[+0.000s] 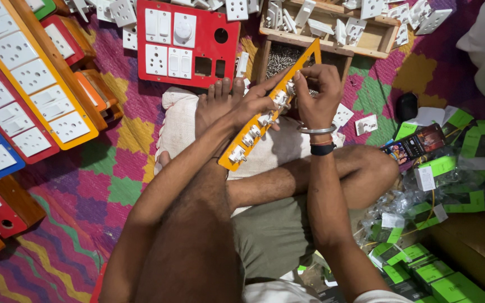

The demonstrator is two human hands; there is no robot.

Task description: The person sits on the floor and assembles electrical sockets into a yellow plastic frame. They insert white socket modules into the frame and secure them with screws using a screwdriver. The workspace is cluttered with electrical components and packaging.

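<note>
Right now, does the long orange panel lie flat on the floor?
No, both the left hand and right hand hold the orange panel above the legs.

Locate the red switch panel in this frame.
In the head view, the red switch panel lies top centre on the patterned mat, left of the wooden tray, above the person's toes.

We note a floor covering, a woven mat (pixel 113 168) of purple, green, yellow and pink diamonds and zigzags. On it at twelve o'clock, a red rectangular switchboard panel (pixel 189 67) with white switches and sockets; just right of it, a wooden tray (pixel 377 42) holding white plastic switch parts. At nine to ten o'clock, long orange, red and blue panels (pixel 29 78) of white sockets lie side by side. At three to five o'clock, green-and-black cardboard packets (pixel 433 269) and clear plastic bags (pixel 405 205) lie scattered. A white cushion (pixel 178 120) sits centre.
</note>
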